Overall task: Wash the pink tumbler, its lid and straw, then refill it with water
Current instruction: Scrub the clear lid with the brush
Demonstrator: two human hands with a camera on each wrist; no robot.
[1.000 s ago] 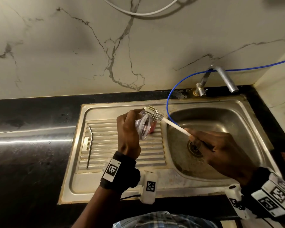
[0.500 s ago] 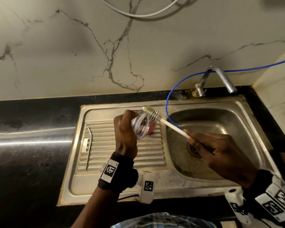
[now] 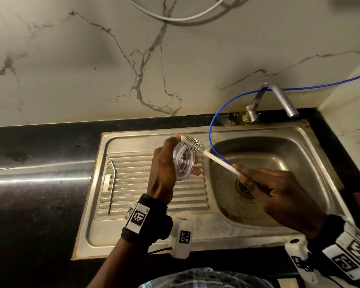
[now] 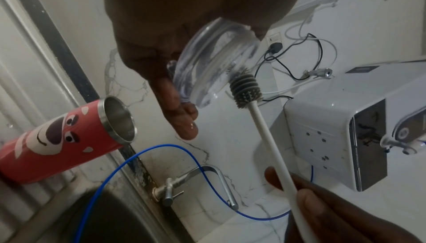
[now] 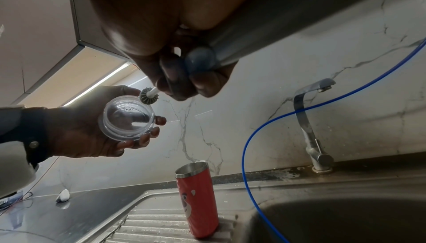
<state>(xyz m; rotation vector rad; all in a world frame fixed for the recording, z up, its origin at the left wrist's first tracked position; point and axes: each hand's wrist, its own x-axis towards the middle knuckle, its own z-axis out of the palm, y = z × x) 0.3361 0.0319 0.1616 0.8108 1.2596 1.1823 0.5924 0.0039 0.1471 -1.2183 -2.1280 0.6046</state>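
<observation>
While held over the drainboard of the steel sink (image 3: 312, 142), clear tumbler lid (image 3: 183, 161) tilted on edge, cupped by left hand (image 3: 164, 169) with fingers and thumb curled round its rim. Right hand (image 3: 279, 196) closed round the white handle of a bottle brush (image 3: 195, 145), grey bristled head touching the lid's upper rim. Pink tumbler (image 5: 196, 201), printed with a bear face, upright and uncapped on the drainboard beside the sink basin, below the lid. Bent metal straw (image 3: 112, 183) lying flat on the drainboard ribs at the end away from the basin, well apart from both hands. Steel tap (image 3: 279, 98) at the back rim of the sink, no water seen running; thin blue tube (image 3: 212, 129) looping from the wall down into the basin, passing close behind the brush handle. White water purifier (image 4: 345, 123) mounted on the wall above the sink.

Step in hand, as judged: scrubbing the lid; tumbler, straw and refill yet to be confirmed.

Risks, as judged:
- Wet, smooth lid gripped only by its rim; a firm brush stroke could twist it loose and drop it onto the tumbler or into the basin.
- Brush handle sweeping near the blue tube; a wide stroke could snag it.
- Open tumbler directly beneath the lid; dirty drips could fall inside.
</observation>
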